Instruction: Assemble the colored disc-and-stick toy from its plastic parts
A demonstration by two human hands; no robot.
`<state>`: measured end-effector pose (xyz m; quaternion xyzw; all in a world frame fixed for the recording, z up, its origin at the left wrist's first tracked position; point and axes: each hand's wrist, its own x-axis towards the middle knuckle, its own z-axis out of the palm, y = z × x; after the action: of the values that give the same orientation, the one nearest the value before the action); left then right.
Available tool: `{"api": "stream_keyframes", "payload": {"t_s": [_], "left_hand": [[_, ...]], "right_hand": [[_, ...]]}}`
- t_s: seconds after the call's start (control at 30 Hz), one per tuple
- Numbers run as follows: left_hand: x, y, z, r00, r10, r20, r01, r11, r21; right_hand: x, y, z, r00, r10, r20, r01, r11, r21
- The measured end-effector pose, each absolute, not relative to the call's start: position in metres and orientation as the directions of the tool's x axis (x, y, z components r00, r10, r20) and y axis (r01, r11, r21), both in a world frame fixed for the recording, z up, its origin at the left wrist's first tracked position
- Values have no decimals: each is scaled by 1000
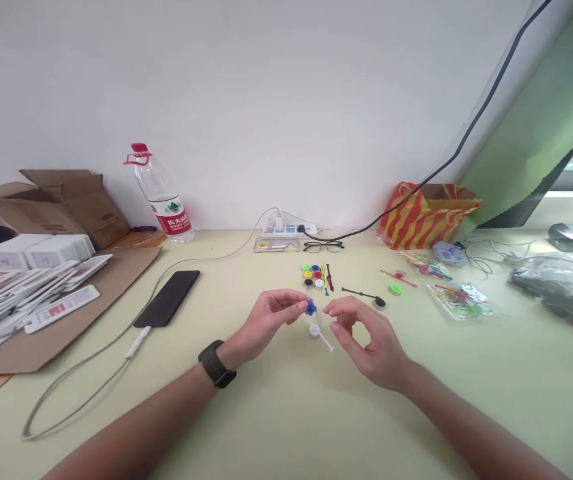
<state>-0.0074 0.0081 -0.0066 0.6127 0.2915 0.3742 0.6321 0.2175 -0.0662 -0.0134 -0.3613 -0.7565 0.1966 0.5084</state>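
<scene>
My left hand [270, 317], with a dark watch [216, 363] on its wrist, pinches a small blue plastic piece [311, 307] between thumb and fingertips. My right hand [374, 340] is just to the right of it, fingers curved and thumb apart, with nothing visible in them. Below the blue piece is a round white plastic piece [314, 330], and a thin white stick [327, 344] slants down from it. Whether these white parts join the blue piece is unclear. Beyond my hands several small coloured discs [308, 274] are grouped beside thin coloured sticks [325, 280].
A black disc [379, 303] with a stick and a green disc [395, 289] lie to the right, near bagged parts [461, 301]. Glasses [323, 246] and a power strip [286, 228] are at the back. On the left lie a charging phone [167, 298], a water bottle [169, 207] and cardboard [76, 320].
</scene>
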Motion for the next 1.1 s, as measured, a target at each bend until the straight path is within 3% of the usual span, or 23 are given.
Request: {"api": "stream_keyframes", "payload": {"t_s": [1.1], "left_hand": [[-3, 2, -5, 576, 811, 102, -83, -66, 994]], "right_hand": [[216, -65, -15, -315, 760, 569, 428, 649, -629]]}}
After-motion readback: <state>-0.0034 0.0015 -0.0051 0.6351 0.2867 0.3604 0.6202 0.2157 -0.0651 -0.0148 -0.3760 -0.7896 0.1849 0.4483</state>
